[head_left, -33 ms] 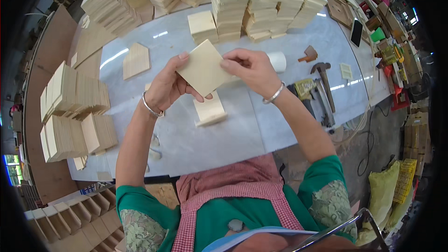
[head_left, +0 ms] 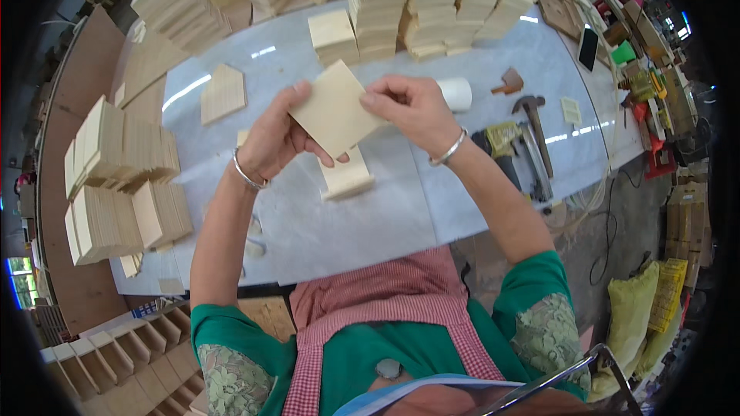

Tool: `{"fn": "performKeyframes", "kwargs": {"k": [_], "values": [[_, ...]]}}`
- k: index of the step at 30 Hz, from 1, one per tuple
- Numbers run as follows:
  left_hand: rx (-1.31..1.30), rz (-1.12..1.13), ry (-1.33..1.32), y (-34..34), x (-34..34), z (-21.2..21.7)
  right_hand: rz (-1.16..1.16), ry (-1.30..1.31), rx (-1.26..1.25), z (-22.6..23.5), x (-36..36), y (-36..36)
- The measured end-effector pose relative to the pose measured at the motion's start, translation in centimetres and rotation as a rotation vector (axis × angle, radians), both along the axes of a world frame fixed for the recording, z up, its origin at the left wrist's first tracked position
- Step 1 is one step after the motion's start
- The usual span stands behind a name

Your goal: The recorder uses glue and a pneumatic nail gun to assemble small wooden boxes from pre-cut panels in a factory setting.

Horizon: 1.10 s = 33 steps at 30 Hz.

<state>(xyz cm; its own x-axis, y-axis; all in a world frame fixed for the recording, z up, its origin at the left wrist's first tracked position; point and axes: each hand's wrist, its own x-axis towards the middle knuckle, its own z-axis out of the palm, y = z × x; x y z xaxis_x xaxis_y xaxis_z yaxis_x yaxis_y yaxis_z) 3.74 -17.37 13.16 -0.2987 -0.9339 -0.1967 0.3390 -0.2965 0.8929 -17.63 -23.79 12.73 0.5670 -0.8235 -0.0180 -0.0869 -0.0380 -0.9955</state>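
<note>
I hold a thin, square, pale wooden panel (head_left: 331, 112) tilted above the grey table (head_left: 385, 216). My left hand (head_left: 274, 139) grips its lower left edge, with the thumb on top. My right hand (head_left: 408, 108) pinches its right corner. Both wrists wear a metal bangle. Directly under the panel, a small wooden block piece (head_left: 348, 179) lies on the table, partly hidden by my left fingers.
A house-shaped wooden panel (head_left: 223, 92) lies at the left. Stacks of cut wood stand at the back (head_left: 432, 8) and at the left edge (head_left: 116, 185). A white roll (head_left: 456, 94), a hammer (head_left: 536, 127) and a nail gun (head_left: 505, 146) lie to the right. Open wooden boxes (head_left: 100, 354) sit at the lower left.
</note>
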Motion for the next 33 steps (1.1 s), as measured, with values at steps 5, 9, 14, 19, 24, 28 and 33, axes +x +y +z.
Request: {"fn": "performKeyframes", "kwargs": {"k": [5, 9, 14, 19, 24, 28, 33], "values": [[-0.155, 0.246, -0.177, 3.5, -1.5, -0.6, -0.071, -0.133, 0.125, -0.7, 0.0, 1.8], [-0.511, 0.568, -0.456, 7.0, -4.2, -3.6, -0.181, -0.188, 0.213, -2.2, 0.4, 3.8], [-0.697, 0.74, -0.705, 9.5, -4.9, -6.9, -0.152, -0.187, 0.258, -3.5, 0.5, 5.6], [-0.835, 0.739, -0.988, 10.3, -5.5, -7.9, -0.178, -0.141, 0.296, -3.8, 0.4, 6.1], [-0.841, 0.775, -1.035, 10.5, -5.6, -8.3, -0.195, -0.095, 0.303, -3.7, 0.3, 6.6], [-0.845, 0.781, -1.018, 10.5, -5.3, -8.6, -0.192, -0.106, 0.326, -4.3, 0.4, 6.6], [-0.793, 0.759, -0.911, 10.5, -5.5, -9.1, -0.237, -0.085, 0.243, -5.2, 0.7, 6.7]]}}
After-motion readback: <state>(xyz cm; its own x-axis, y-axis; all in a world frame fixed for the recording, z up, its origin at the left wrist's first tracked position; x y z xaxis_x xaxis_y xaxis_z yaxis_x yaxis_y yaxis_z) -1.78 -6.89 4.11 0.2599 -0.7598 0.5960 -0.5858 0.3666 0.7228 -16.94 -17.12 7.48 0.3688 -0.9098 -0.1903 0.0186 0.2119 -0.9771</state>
